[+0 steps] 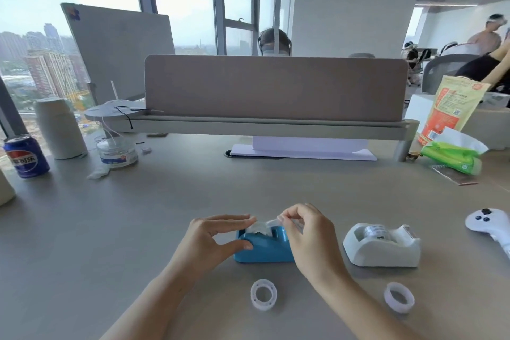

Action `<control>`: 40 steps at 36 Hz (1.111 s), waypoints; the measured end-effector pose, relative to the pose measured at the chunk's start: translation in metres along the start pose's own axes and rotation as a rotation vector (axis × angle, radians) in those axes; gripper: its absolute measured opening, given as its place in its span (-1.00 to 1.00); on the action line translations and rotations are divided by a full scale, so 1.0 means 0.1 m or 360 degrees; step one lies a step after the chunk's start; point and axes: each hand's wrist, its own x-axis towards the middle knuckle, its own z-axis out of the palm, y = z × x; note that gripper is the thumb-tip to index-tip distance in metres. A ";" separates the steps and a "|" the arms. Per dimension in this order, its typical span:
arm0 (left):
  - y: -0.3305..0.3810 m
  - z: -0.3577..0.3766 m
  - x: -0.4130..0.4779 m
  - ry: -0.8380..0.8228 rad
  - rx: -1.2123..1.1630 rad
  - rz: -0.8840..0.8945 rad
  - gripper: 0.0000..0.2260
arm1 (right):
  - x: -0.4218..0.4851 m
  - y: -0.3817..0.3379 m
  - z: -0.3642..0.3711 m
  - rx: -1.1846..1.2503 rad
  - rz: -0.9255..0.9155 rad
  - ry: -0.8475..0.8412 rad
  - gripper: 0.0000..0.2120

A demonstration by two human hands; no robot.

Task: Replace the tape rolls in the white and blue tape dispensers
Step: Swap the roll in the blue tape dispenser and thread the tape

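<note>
Desk in grey, blue tape dispenser near its centre, left hand gripping its left end, right hand pinching a tape strip above it, white tape dispenser just right, left tape core and right tape core nearer.

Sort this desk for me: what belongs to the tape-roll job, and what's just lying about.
Job: blue dispenser, held by the left hand; tape, pinched by the right hand; white dispenser; left ring; right ring.

Lying about: Pepsi can, white cup, clear tub, orange bag, green tissue pack, white controller.
</note>
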 end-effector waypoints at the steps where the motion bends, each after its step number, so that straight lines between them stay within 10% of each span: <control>1: 0.00 0.00 0.00 0.0006 -0.0005 -0.0002 -0.59 | -0.02 0.02 -0.01 0.0040 0.0038 0.0005 -0.83; 16: -0.01 0.01 0.00 0.0014 -0.0043 -0.0011 -0.63 | 0.09 0.27 -0.09 0.0931 0.0992 0.0002 -0.81; 40: -0.03 0.01 0.00 -0.0006 0.0001 0.0003 -0.63 | 0.01 0.34 -0.06 0.0417 0.0884 -0.0133 -0.83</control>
